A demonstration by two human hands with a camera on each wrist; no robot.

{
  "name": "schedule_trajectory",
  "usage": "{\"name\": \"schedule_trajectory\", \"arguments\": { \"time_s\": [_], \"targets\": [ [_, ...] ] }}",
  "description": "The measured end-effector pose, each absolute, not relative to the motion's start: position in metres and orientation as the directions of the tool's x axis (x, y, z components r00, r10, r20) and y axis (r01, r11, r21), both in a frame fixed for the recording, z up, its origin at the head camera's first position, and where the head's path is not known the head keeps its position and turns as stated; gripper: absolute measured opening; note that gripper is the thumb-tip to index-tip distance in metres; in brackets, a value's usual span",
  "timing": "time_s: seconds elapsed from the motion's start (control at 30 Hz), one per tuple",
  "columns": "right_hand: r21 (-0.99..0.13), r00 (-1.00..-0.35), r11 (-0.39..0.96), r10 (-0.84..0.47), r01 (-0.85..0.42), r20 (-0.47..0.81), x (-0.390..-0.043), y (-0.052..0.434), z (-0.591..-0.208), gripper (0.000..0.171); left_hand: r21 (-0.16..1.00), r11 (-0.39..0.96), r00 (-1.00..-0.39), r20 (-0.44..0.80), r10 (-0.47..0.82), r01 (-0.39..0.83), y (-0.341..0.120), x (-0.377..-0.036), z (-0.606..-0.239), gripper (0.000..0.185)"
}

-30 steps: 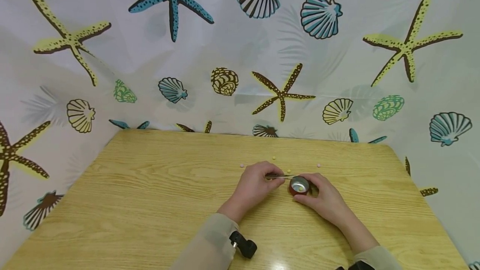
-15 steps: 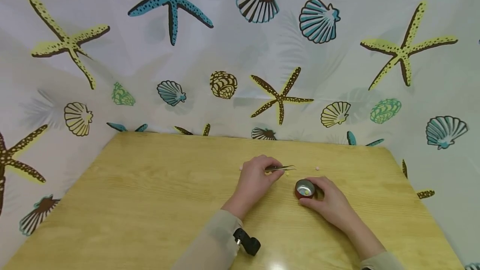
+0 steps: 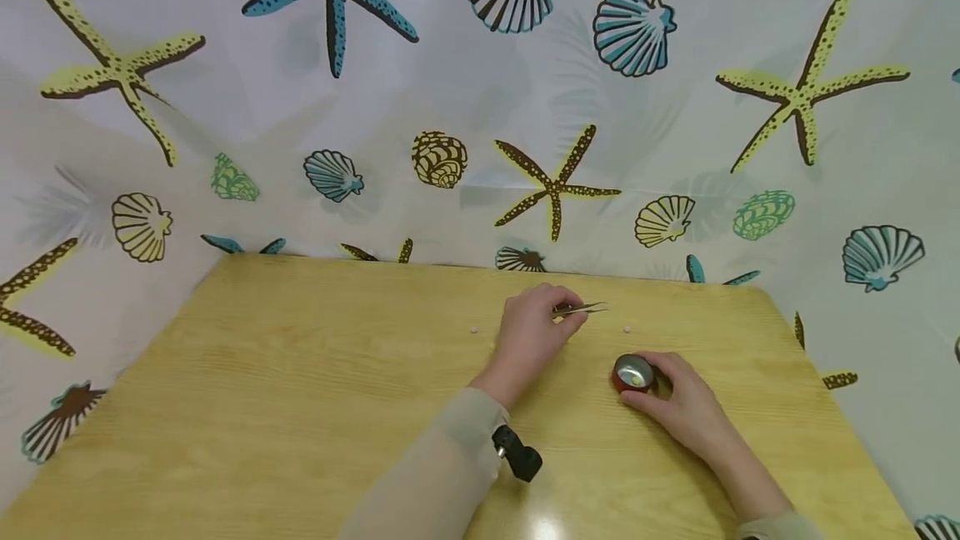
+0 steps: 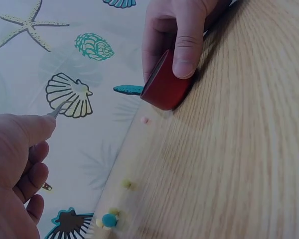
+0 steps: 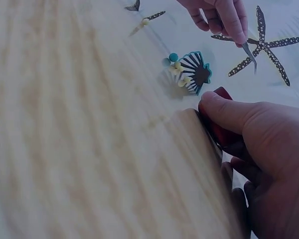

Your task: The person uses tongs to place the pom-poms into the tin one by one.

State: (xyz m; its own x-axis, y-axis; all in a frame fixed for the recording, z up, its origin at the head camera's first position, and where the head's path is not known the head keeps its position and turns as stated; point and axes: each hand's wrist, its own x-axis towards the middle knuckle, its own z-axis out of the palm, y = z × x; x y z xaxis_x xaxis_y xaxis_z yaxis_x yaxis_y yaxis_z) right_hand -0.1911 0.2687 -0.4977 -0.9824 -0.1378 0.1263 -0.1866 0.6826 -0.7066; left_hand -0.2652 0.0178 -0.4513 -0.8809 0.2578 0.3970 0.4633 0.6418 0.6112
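head view high above table; wrist views low, close, facing each other

No text, label, brand, number or sign can be read in any view. The curtain behind the worktop carries only printed starfish and shells, and the small red container shows no lettering.

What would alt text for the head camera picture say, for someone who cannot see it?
A left hand pinches tweezers above a wooden table, while the right hand holds a small red cup. Tiny beads lie nearby.
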Motion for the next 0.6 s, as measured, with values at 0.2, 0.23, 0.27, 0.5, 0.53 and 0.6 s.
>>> {"name": "schedule_trajectory", "arguments": {
  "time_s": [0.2,0.23,0.27,0.5,0.53,0.6],
  "targets": [
    [-0.715,-0.983,0.674,-0.129,-0.186,0.134,-0.192,0.273,-0.498,0.063,0.593,0.674,-0.893,0.365,0.262,0.441,0.036,-0.275,-0.452,0.011],
    [-0.713,-0.983,0.676,-0.124,-0.185,0.137,-0.192,0.274,-0.498,0.062,0.59,0.678,-0.895,0.359,0.265,0.437,0.038,-0.276,-0.453,0.012],
    [-0.712,-0.983,0.678,-0.119,-0.182,0.138,-0.192,0.275,-0.498,0.062,0.59,0.681,-0.897,0.353,0.267,0.435,0.04,-0.277,-0.454,0.012],
    [-0.723,-0.984,0.667,-0.116,-0.178,0.136,-0.195,0.278,-0.497,0.063,0.588,0.695,-0.908,0.317,0.272,0.414,0.051,-0.287,-0.463,0.012],
    [-0.725,-0.984,0.665,-0.114,-0.178,0.137,-0.196,0.279,-0.498,0.063,0.591,0.695,-0.911,0.311,0.272,0.409,0.052,-0.288,-0.464,0.012],
    [-0.728,-0.984,0.662,-0.112,-0.179,0.14,-0.196,0.28,-0.499,0.063,0.596,0.697,-0.916,0.294,0.272,0.399,0.054,-0.29,-0.467,0.012]
  ]
}}
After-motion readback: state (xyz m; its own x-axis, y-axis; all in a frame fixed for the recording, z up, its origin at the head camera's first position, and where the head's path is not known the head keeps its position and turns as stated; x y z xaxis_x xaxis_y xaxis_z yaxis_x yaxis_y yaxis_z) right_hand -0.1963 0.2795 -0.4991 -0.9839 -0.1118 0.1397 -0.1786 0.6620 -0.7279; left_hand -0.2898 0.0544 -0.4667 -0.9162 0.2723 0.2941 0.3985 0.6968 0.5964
